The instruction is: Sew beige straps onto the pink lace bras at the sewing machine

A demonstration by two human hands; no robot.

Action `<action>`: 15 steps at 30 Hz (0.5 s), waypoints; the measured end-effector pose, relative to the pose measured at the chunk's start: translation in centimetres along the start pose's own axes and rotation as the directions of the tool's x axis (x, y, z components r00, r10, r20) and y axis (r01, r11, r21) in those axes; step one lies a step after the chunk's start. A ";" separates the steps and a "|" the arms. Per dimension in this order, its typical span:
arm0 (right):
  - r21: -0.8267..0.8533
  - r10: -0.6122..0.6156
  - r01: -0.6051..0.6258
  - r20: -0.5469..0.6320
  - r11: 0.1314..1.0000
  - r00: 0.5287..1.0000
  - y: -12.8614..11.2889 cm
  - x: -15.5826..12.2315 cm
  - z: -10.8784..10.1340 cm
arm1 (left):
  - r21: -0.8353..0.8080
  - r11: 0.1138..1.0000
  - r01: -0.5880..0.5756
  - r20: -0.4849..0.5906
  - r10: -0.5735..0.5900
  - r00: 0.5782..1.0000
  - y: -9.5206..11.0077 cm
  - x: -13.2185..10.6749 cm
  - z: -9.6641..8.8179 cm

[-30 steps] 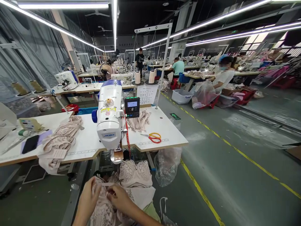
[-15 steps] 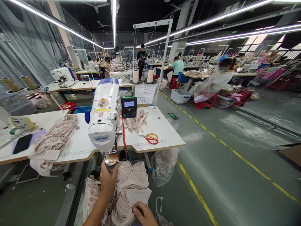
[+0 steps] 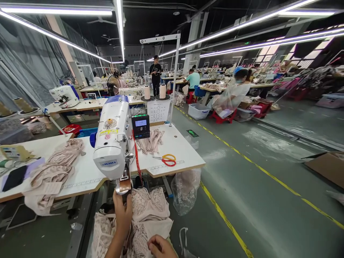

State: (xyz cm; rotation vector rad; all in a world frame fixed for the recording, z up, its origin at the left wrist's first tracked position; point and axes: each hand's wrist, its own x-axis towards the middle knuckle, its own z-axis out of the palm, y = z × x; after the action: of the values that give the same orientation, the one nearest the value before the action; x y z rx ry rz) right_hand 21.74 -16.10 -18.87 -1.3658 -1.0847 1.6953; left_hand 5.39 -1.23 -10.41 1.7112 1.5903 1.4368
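My left hand [image 3: 123,211] reaches up to the metal end of the lower arm [image 3: 123,186] of a white sewing machine [image 3: 111,143]. Its thumb and fingers curl round either side of that end; the fingertips are partly hidden, and I cannot make out what they hold. Below, beige lace bras [image 3: 152,202] lie in a pile. Low over this pile is my right hand [image 3: 162,246], its fingers curled in beside the pale fabric of a bra; whether they grip it cannot be seen.
Scissors [image 3: 168,159] with red and yellow handles and a bunch of beige straps [image 3: 150,141] lie on the white table [image 3: 185,157]. A control panel [image 3: 141,126] stands beside the machine. More beige lace garments [image 3: 57,165] lie on the left. A plastic bag [image 3: 186,191] hangs under the table.
The whole view has shifted, so machine and table appear further left and slightly lower. My left hand sits a little lower against the arm's end. My right hand stays curled over the bras.
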 end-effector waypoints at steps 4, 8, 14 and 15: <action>-0.024 -0.085 0.085 -0.039 0.996 0.996 0.0 -0.1 0.1 | -0.144 0.986 0.085 0.008 -0.085 0.996 2.1 -0.3 -0.1; -0.024 -0.109 0.108 -0.047 0.994 0.993 0.1 -0.4 0.2 | -0.281 0.943 0.177 0.063 -0.166 0.984 2.9 -0.1 0.1; -0.026 -0.120 0.118 -0.054 0.993 0.991 -0.2 -1.1 0.3 | -0.285 0.943 0.170 0.037 -0.167 0.985 2.5 -0.1 0.4; -0.037 -0.116 0.114 -0.058 0.993 0.992 -0.5 -1.2 0.4 | -0.275 0.946 0.171 0.032 -0.168 0.985 2.5 0.1 0.5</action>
State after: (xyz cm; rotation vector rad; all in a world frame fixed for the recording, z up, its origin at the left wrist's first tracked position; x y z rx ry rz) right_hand 21.56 -17.05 -17.94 -1.3405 -1.1401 1.5497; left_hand 7.04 -1.69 -8.47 1.3849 1.4157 1.4836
